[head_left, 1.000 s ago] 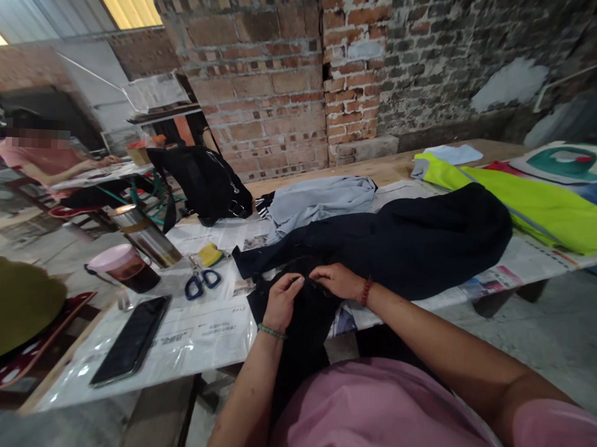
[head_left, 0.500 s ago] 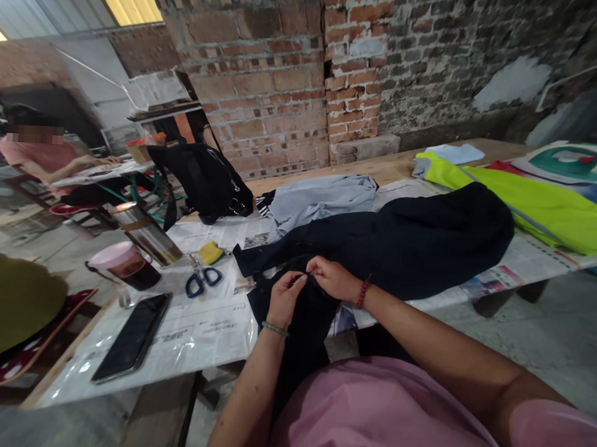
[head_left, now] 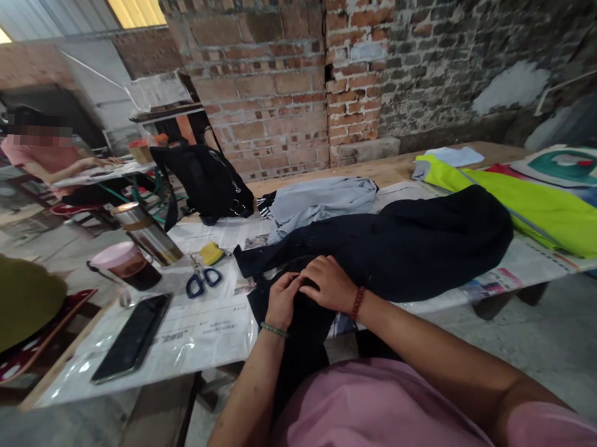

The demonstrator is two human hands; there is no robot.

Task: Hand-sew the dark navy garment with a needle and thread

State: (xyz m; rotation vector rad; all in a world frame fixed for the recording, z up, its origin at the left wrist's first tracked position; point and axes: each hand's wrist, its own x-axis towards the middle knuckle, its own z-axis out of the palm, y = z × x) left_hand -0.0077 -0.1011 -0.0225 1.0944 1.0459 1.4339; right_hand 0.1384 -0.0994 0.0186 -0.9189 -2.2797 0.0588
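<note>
A dark navy garment [head_left: 417, 246] lies bunched along the table's front edge, and its near part hangs toward my lap. My left hand [head_left: 281, 302] is closed on a dark fold of it, thumb and forefinger pinched together. Right beside it my right hand [head_left: 331, 285] has its fingers bent and its fingertips meeting the left ones at the cloth. Whatever the right fingertips pinch is too small and hidden to make out. Left of the hands lie blue-handled scissors [head_left: 204, 282] with a yellow sponge-like piece [head_left: 211, 253] just behind them.
On the newspaper-covered table [head_left: 213, 332] are a phone [head_left: 132, 338], a lidded cup [head_left: 129, 266], a steel tumbler [head_left: 148, 233], a black bag [head_left: 203, 182], grey cloth [head_left: 324, 201], a neon-yellow garment [head_left: 544, 206] and an iron [head_left: 564, 164]. Another person [head_left: 46, 153] sits at far left.
My right hand has shifted slightly left, its fingers now curled down over the left fingertips at the cloth. The left hand stays nearly in place.
</note>
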